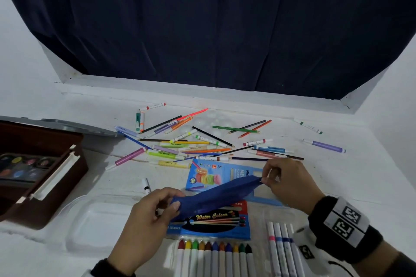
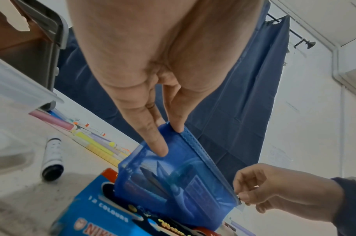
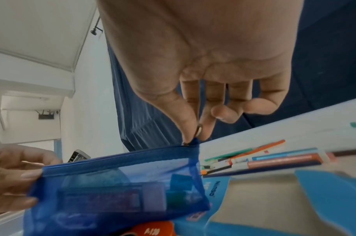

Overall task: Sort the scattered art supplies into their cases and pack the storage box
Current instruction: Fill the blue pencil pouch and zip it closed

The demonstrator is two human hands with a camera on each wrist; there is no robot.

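Note:
Both hands hold a blue mesh zip pouch (image 1: pixel 216 195) in the air above a blue "Water Colour" box (image 1: pixel 211 224). My left hand (image 1: pixel 157 207) pinches the pouch's left end (image 2: pixel 164 143). At the right end, my right hand (image 1: pixel 270 177) pinches the metal zip pull (image 3: pixel 198 130) between thumb and forefinger. Small items show through the mesh (image 3: pixel 132 191), too dim to name. Scattered pencils and markers (image 1: pixel 191 141) lie on the white table beyond. A brown storage box (image 1: pixel 40 177) with a paint palette inside stands open at the left.
A light-blue pencil carton (image 1: pixel 213 175) lies under the pouch. A row of crayons (image 1: pixel 213 256) and several white markers (image 1: pixel 281 247) lie at the near edge. A clear plastic lid (image 1: pixel 96 222) sits front left, a black-capped marker (image 1: pixel 146 185) beside it. A dark curtain hangs behind.

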